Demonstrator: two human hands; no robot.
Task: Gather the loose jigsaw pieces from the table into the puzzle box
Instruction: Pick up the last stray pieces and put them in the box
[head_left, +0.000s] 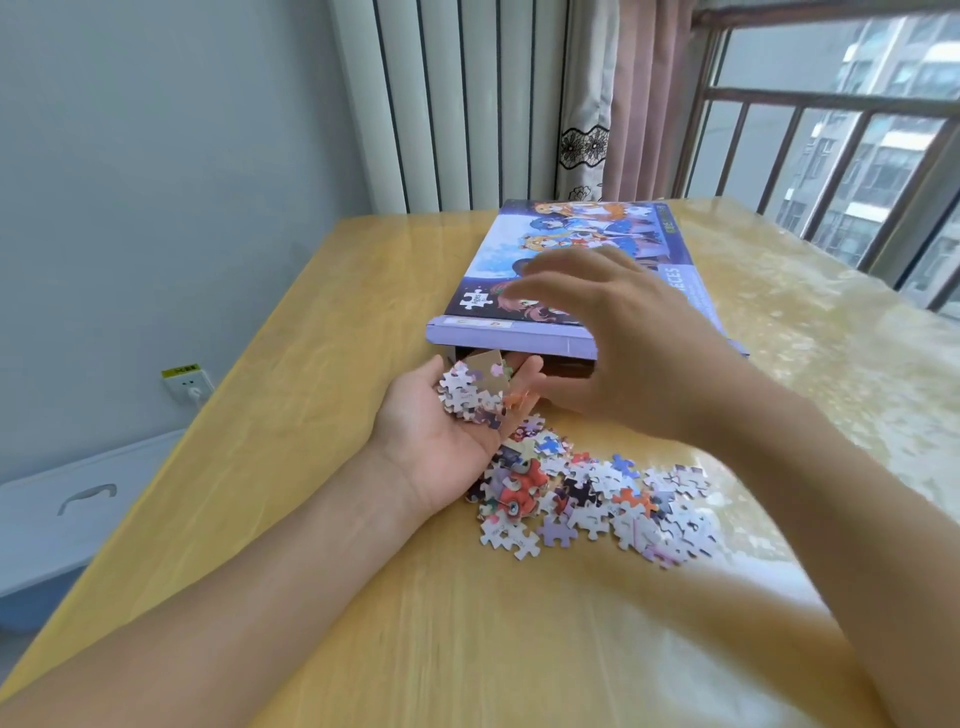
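A flat purple puzzle box (524, 332) with a cartoon picture lies at the table's far middle, its near end open. My left hand (441, 431) is palm up right in front of that opening, cupping a heap of jigsaw pieces (470, 392). My right hand (623, 332) hovers blurred over the box's near right corner, fingers spread, holding nothing that I can see. A pile of loose jigsaw pieces (592, 493) lies on the table just right of my left wrist.
The yellow wooden table (311, 415) has a glossy cover. A wall and striped radiator stand behind it, curtains and a barred window at the right. A wall socket (188, 385) and a white storage bin (67, 519) sit low at the left.
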